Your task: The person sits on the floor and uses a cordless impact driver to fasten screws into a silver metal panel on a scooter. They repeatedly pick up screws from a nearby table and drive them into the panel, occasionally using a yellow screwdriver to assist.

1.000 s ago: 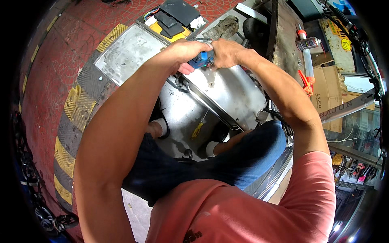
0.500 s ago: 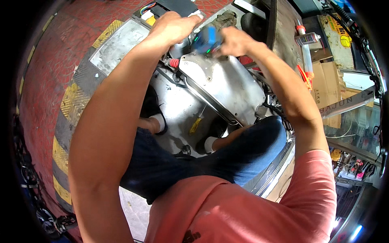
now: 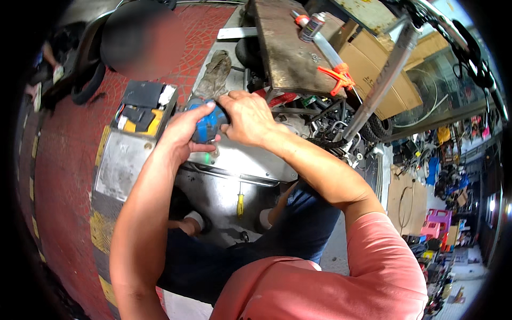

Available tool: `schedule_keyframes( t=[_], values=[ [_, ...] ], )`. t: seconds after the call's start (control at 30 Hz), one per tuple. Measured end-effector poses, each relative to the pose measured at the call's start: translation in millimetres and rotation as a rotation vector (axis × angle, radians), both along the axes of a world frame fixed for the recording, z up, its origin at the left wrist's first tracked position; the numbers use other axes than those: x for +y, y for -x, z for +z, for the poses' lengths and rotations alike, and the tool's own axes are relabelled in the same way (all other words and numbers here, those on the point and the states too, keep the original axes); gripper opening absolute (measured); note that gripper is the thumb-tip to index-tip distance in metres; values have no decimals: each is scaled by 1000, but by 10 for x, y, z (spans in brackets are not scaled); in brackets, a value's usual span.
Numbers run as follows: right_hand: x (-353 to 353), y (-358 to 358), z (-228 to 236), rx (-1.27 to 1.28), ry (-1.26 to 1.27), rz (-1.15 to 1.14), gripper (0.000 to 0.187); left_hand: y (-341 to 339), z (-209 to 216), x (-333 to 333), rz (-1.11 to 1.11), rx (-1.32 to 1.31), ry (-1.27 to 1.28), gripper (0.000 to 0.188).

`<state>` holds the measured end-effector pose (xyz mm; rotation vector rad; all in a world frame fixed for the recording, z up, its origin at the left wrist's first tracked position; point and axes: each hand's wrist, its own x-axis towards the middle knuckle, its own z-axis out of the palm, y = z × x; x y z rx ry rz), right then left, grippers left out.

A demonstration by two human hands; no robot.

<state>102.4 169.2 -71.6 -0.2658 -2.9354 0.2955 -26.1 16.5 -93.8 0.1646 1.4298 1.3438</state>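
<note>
Currently, the left hand (image 3: pixel 184 130) is holding the blue tool (image 3: pixel 205 125) from the left, thumb and fingers wrapped around it, over the panel's (image 3: pixel 250 161) left end; the right hand (image 3: pixel 248 117) is touching its right side, fingers curled, grip hidden.

blue-and-black tool (image 3: pixel 207 124) — held over one end of shiny silver metal plate (image 3: pixel 249 161)

Blue tool (image 3: pixel 205 128) partly hidden by left hand (image 3: pixel 183 128), right hand (image 3: pixel 249 118); near shirt (image 3: pixel 320 293) cut off; far-left round patch (image 3: pixel 141 40) blurred.
</note>
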Motion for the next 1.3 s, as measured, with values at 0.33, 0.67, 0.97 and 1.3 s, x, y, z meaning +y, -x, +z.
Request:
schedule_keyframes(
  t=[0.33, 0.67, 0.97, 1.3],
  values=[
    [1347, -294, -421, 264, 595, -575, 48, 183, 181, 238, 16, 1047, 123, 48],
    [3241, 50, -1086, 430, 38, -825, 32, 36, 330, 361, -370, 1205, 359, 54],
    [4083, 378, -1340, 174, -208, -946, 31, 101, 335, 183, -263, 1292, 288, 39],
    [1817, 208, -1001, 578, 1029, -730, 11, 145, 290, -28, -131, 1308, 305, 36]
  ],
)
